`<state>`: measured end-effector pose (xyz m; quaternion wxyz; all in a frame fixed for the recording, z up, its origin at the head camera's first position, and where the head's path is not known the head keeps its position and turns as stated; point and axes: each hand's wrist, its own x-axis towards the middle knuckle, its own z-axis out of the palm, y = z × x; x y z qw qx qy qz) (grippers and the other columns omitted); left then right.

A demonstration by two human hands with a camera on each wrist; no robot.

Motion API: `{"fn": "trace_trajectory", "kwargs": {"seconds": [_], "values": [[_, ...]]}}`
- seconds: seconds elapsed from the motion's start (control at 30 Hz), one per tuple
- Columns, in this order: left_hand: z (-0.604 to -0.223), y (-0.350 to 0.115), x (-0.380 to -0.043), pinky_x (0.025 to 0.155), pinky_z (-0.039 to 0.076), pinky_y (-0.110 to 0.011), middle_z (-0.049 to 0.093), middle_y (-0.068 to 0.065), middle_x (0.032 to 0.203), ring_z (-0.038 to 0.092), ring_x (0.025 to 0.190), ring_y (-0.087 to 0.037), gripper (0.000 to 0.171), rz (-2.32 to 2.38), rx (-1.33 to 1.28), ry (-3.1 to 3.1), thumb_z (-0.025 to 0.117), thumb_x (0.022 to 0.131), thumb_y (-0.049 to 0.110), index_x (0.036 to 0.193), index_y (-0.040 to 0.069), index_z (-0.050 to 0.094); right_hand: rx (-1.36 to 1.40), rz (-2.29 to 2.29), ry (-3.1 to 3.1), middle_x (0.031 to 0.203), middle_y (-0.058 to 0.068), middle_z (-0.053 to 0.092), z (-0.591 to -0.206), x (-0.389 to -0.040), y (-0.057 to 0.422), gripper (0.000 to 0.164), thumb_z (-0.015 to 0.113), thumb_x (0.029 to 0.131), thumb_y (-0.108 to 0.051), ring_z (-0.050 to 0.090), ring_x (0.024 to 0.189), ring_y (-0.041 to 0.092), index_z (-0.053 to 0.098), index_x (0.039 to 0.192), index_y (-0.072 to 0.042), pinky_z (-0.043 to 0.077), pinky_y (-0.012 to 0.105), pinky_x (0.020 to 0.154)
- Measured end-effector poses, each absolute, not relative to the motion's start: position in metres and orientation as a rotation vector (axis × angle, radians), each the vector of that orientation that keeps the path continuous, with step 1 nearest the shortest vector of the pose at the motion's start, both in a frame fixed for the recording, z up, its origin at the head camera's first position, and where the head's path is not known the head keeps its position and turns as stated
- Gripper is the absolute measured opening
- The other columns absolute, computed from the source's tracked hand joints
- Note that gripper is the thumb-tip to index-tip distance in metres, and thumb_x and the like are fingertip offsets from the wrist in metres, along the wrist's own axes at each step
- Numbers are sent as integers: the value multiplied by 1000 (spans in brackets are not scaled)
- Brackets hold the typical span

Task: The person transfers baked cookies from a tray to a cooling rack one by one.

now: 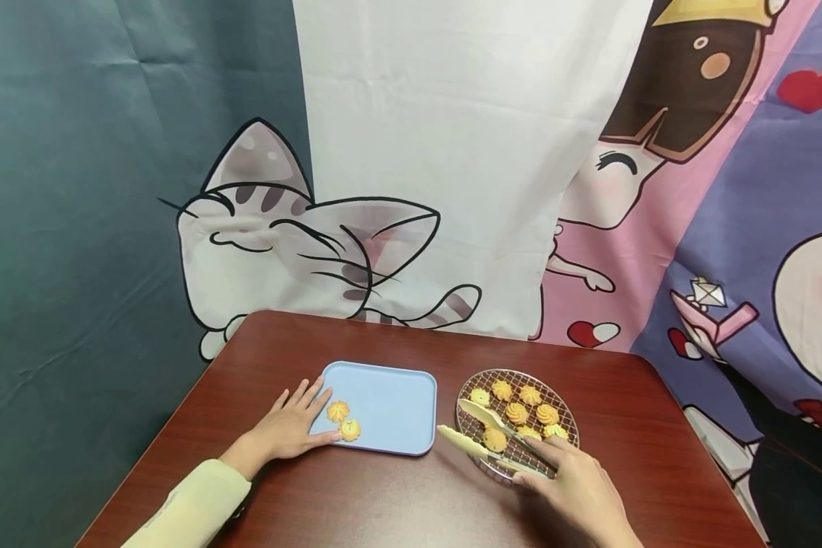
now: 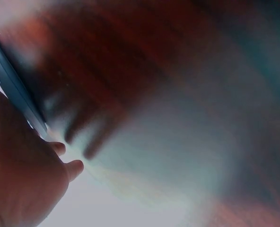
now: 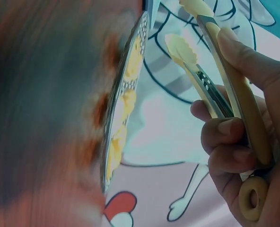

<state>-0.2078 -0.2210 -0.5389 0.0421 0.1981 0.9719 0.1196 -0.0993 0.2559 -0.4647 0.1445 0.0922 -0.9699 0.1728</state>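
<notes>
My right hand (image 1: 578, 487) grips a pair of tongs (image 3: 239, 101), thumb on one arm and fingers curled round the other. The tongs' pale scalloped tips stand apart above the left part of a round wire rack (image 1: 567, 403). Several piped cookies (image 1: 517, 413) lie on that rack. To the left, a light blue tray (image 1: 397, 411) carries two cookies (image 1: 339, 411) near its left edge. My left hand (image 1: 291, 426) rests at the tray's left side with fingers spread, the thumb by its near edge. In the left wrist view the tray's rim (image 2: 17, 85) shows beside the hand.
Tray and rack stand side by side on a dark red-brown wooden table (image 1: 383, 495). Behind the table's far edge hangs a curtain (image 1: 473, 114) printed with cartoon figures.
</notes>
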Motion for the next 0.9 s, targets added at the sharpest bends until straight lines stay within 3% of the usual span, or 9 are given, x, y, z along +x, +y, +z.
{"fn": "trace_trajectory", "kwargs": {"seconds": [0.13, 0.47, 0.73, 0.9], "values": [[-538, -221, -209, 116, 18, -69, 18, -15, 168, 20, 152, -45, 97, 372, 616, 2972, 50, 90, 76, 159, 9, 34, 351, 483, -2753, 107, -3, 72, -467, -109, 243, 56, 91, 69, -46, 71, 95, 23, 78, 118, -25, 57, 46, 74], [-535, -221, -207, 117, 17, -68, 17, -16, 168, 18, 152, -45, 99, 378, 609, 2948, 49, 90, 78, 159, 9, 33, 462, 521, -2769, 101, -12, 67, -469, -131, 207, 59, 91, 69, -47, 67, 86, 11, 76, 123, -28, 55, 37, 71], [-534, -221, -207, 117, 17, -68, 16, -16, 169, 18, 152, -45, 100, 392, 618, 2931, 51, 89, 78, 159, 9, 32, 555, 533, -2739, 104, -12, 70, -474, -148, 185, 58, 91, 68, -49, 67, 78, 12, 77, 120, -29, 53, 33, 63], [-533, -221, -207, 117, 17, -68, 16, -16, 169, 18, 152, -45, 102, 394, 627, 2927, 51, 88, 78, 159, 8, 32, 618, 557, -2759, 108, -13, 71, -476, -157, 173, 57, 89, 69, -49, 70, 89, 12, 76, 121, -29, 56, 32, 68]]}}
